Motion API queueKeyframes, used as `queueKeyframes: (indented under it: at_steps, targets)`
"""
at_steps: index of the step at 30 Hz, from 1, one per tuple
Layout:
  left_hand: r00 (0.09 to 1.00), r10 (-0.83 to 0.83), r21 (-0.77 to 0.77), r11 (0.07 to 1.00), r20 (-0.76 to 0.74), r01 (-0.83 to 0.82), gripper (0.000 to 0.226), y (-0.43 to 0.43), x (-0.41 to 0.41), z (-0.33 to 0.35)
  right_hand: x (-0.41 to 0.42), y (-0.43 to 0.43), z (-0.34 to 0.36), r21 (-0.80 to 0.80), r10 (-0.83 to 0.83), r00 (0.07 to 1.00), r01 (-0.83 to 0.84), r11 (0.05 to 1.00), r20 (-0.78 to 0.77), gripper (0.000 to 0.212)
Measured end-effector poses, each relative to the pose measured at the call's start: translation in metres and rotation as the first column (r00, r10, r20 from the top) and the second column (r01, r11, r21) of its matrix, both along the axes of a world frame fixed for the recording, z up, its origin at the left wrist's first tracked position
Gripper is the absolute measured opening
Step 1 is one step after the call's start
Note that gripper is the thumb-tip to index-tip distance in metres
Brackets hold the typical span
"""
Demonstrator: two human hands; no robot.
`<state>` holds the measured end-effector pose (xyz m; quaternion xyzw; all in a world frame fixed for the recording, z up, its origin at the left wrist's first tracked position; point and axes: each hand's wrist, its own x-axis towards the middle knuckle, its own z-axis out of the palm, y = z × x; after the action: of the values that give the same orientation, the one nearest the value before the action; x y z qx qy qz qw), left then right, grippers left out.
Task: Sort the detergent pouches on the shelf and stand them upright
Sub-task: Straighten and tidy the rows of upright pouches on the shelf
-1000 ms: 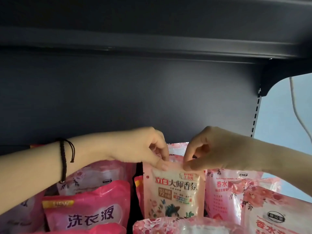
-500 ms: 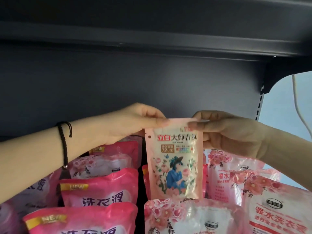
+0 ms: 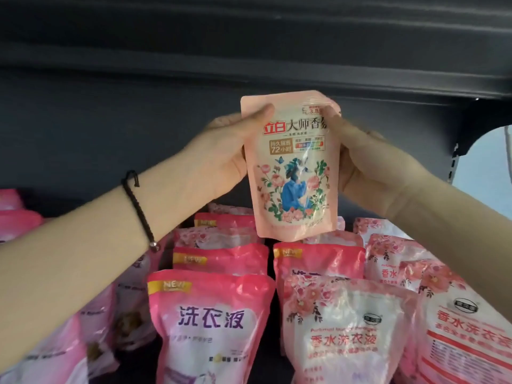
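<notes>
A small peach pouch with a flower picture and a figure in blue hangs upright in the air above the shelf rows. My left hand grips its left edge, thumb on the front near the top. My right hand grips its right edge. Below stand rows of detergent pouches: deep pink ones with a yellow "NEW" tag in the middle, pale rose-print ones to their right.
The dark back panel and the underside of the upper shelf close the space above. A slotted upright stands at the right. More pink pouches lie at far left, and a red-and-white pouch at the right edge.
Both hands have lifted the peach pouch up out of the row, from behind the front pouches to well above them. The view has tilted down, showing more of the rows.
</notes>
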<state>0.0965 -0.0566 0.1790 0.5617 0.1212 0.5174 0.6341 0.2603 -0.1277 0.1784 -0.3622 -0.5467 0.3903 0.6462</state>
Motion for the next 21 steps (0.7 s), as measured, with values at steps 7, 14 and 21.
queueKeyframes:
  at_steps: [7,14,21]
  targets:
    - [0.999,0.036,0.024,0.999,0.035,-0.037,0.015,-0.012,-0.085,0.001,-0.091,-0.008,0.000,0.055,0.023,0.992,-0.017,0.998,-0.127,0.021]
    - [0.996,0.073,0.134,0.989,-0.060,-0.064,0.021,-0.003,-0.227,-0.011,-0.237,0.003,-0.022,0.115,0.060,0.972,-0.035,0.993,-0.226,0.021]
    - [0.981,0.173,0.228,0.962,-0.083,-0.151,0.027,0.015,-0.355,-0.042,-0.370,0.025,-0.061,0.145,-0.001,0.959,0.044,0.988,-0.282,0.030]
